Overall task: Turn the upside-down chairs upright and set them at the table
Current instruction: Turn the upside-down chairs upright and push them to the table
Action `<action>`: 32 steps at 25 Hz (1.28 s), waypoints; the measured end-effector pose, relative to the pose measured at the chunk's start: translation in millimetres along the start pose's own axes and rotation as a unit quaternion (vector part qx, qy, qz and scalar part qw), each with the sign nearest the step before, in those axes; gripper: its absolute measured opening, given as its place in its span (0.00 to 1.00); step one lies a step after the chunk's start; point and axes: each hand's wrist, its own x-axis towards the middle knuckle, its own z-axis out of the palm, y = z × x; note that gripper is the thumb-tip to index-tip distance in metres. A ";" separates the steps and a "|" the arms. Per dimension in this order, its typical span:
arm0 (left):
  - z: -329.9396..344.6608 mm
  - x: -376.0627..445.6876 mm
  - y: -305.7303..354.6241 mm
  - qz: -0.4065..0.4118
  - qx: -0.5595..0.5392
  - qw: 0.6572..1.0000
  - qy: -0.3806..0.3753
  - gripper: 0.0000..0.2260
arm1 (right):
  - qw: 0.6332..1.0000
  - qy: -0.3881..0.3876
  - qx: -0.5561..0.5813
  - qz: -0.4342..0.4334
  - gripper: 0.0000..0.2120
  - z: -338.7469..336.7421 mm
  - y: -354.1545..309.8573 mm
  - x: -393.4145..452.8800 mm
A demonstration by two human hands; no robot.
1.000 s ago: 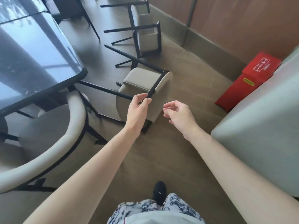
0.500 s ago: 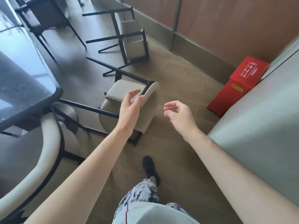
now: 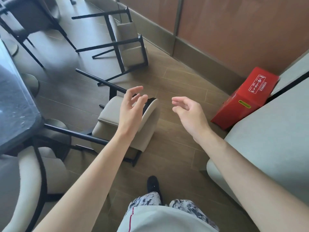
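A beige chair with black metal legs (image 3: pixel 108 121) lies tipped over on the wooden floor, its legs pointing left toward the dark glass table (image 3: pixel 15 106). A second tipped chair (image 3: pixel 132 54) lies farther back near the wall. My left hand (image 3: pixel 132 108) hovers above the near chair's curved back with fingers loosely spread, holding nothing. To the right of that chair, over bare floor, my right hand (image 3: pixel 189 113) hangs relaxed and holds nothing.
An upright beige chair (image 3: pixel 31 173) stands at the table, lower left. A red box (image 3: pixel 245 96) leans against the wall by a grey sofa (image 3: pixel 270 139) on the right. A dark chair (image 3: pixel 33 15) stands at the far left. My foot (image 3: pixel 153 183) is on the floor.
My left hand let go of the near chair's black leg and opened above the chair back. The view shifted right and forward, and my foot stepped ahead.
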 end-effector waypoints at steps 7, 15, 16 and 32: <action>15.6 39.2 -2.6 -0.005 -0.001 1.000 0.015 0.12 | 1.000 -0.025 -0.013 -0.007 0.15 1.8 -3.9 50.4; 45.0 83.0 5.4 0.011 -0.007 0.994 0.107 0.11 | 0.992 -0.109 -0.055 -0.043 0.14 -7.2 -7.0 118.4; 52.5 89.4 7.4 0.009 -0.014 0.992 0.124 0.11 | 0.990 -0.122 -0.059 -0.049 0.14 -10.5 -8.5 128.9; 56.0 173.9 23.1 0.024 -0.054 0.928 0.369 0.10 | 0.902 -0.368 -0.182 -0.131 0.16 42.5 -62.5 243.0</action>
